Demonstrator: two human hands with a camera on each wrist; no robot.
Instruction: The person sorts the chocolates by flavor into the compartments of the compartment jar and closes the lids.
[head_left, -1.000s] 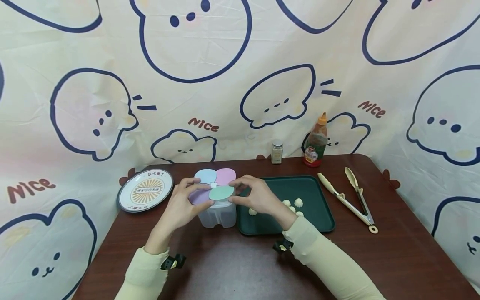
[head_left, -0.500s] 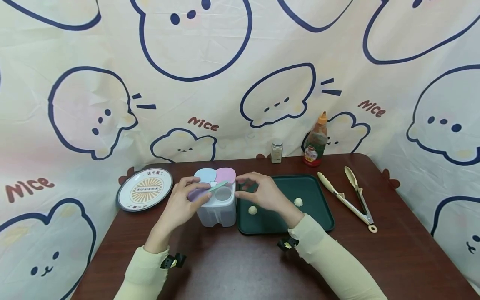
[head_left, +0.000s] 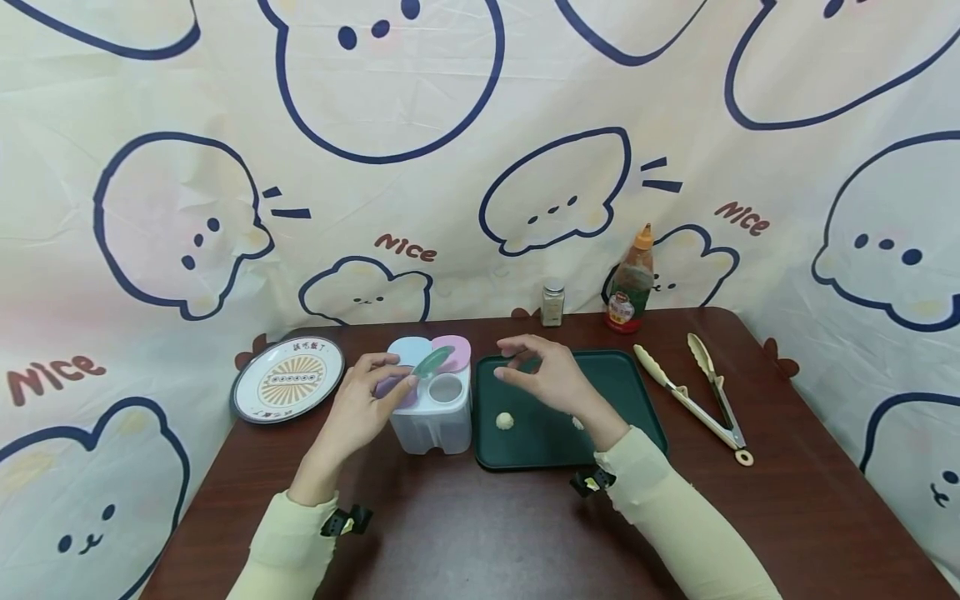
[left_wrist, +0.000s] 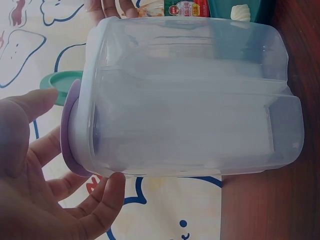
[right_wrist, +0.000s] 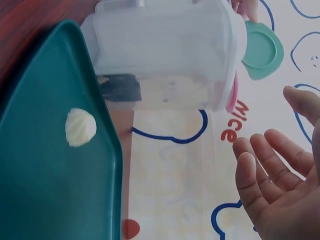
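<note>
While the surface (head_left: pixel 465 533) carries a green tray (head_left: pixel 536 450) and a clear container (head_left: pixel 435 429), one green lid (head_left: pixel 435 362) is raised

Container: upright, just beside the tray; probably light, rigid plastic, best steadied by its side walls. Left hand (head_left: pixel 366 408): pinching the lid. Right hand (head_left: pixel 551 377): empty, fingers loosely spread, over the tray in the head view. Lid: tilted above the container, likely thin, light and slightly flexible; take it by the rim. Hinge cannot be made out. Round mouth (head_left: pixel 446 388): uncovered. White piece (head_left: pixel 505 421): on the tray, probably soft.

Soft light, faint sheen on table (head_left: pixel 465 525), wrist views dimmer
</note>
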